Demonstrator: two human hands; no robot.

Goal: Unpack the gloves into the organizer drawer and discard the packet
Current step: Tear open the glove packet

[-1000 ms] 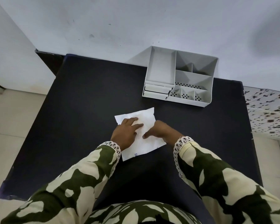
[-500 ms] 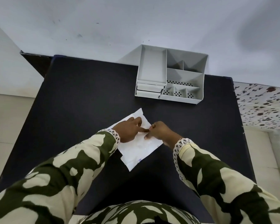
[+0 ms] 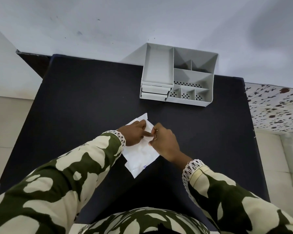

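A flat white glove packet [image 3: 140, 156] lies at an angle on the black table [image 3: 85, 102]. My left hand [image 3: 134, 134] rests on its upper left part, pinching the packet's upper right edge. My right hand [image 3: 164, 141] pinches the same edge from the right, fingertips touching those of the left. The gloves themselves are hidden inside the packet. A grey plastic organizer [image 3: 178, 73] stands at the table's far edge, with two shut drawers [image 3: 155, 92] at its front left.
The organizer has an open tray and several open compartments, all bare. A pale wall rises right behind the table. A patterned cloth [image 3: 276, 108] lies to the right of the table, and tiled floor shows on the left.
The packet has turned from nearly square-on to diagonal. Both hands have moved from pressing on its middle to pinching its upper edge together.
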